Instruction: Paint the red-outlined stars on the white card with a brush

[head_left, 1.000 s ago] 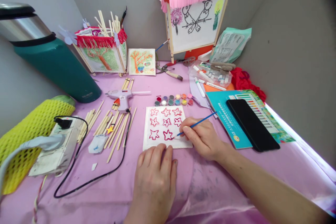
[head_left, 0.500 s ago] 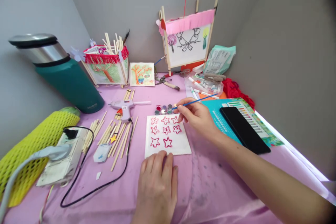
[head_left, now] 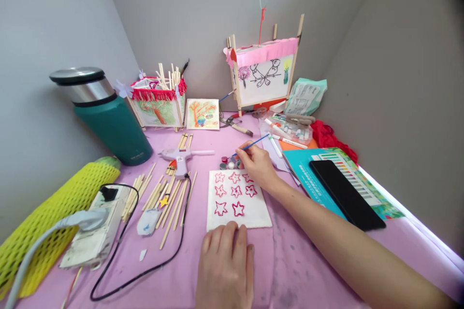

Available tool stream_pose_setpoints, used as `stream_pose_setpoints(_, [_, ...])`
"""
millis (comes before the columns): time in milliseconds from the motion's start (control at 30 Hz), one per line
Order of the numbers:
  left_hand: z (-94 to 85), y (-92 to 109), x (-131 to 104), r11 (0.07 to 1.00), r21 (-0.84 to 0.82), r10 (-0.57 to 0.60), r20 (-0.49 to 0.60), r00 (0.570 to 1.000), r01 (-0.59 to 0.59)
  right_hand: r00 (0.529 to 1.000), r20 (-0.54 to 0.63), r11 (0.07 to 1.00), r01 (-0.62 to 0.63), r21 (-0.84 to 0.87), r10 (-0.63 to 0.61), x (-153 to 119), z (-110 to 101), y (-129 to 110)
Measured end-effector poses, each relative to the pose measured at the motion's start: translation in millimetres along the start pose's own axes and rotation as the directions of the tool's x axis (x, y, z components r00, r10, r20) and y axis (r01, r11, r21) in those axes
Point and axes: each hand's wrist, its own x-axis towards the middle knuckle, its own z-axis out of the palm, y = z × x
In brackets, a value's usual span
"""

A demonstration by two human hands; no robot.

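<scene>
My right hand [head_left: 256,161] is closed around a thin blue paintbrush [head_left: 258,142]. The brush points left and down to a cluster of small paint pots [head_left: 231,163], and its tip is at or just above them; contact cannot be told. Below the pots lies a white square cloth panel [head_left: 259,212] with rows of red star outlines, the upper right one partly covered by my hand. My left hand [head_left: 225,263] rests flat, palm down, its fingertips at the panel's near edge.
To the left are a glue gun [head_left: 180,158], wooden sticks [head_left: 174,203], a power strip [head_left: 97,231] with cables and a teal bottle [head_left: 114,125]. On the right, a black phone [head_left: 346,193] lies on a blue booklet [head_left: 304,164]. Decorated stick-frame lanterns [head_left: 268,77] stand behind.
My right hand has moved slightly left with the paintbrush, bringing its tip over the paint pots. The whole view has shifted, so things appear lower and further right. My left hand stays at the panel.
</scene>
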Motion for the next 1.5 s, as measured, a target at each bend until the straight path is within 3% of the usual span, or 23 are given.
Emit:
stream_pose_setpoints(200, [3.5,-2,-2,1.0,-0.002,0.019,0.006,1.0,-0.019,0.997,-0.067,0.998,0.049,0.034,-0.047,-6,-2,-1])
stream_pose_setpoints(500, [3.0,-2,-3,1.0,-0.019,0.014,0.014,1.0,-0.014,0.998,-0.044,0.993,0.047,-0.109,-0.052,-2,6,10])
stream_pose_setpoints(1000, [2.5,-2,-2,1.0,-0.017,0.025,0.027,0.999,-0.024,0.932,0.08,0.841,0.355,-0.408,-0.354,-5,3,12])
stream_pose_setpoints(1500, [0.8,-1,-1,1.0,-0.012,0.005,0.026,1.0,-0.005,0.934,0.103,0.825,0.352,-0.442,-0.343,-7,0,7])
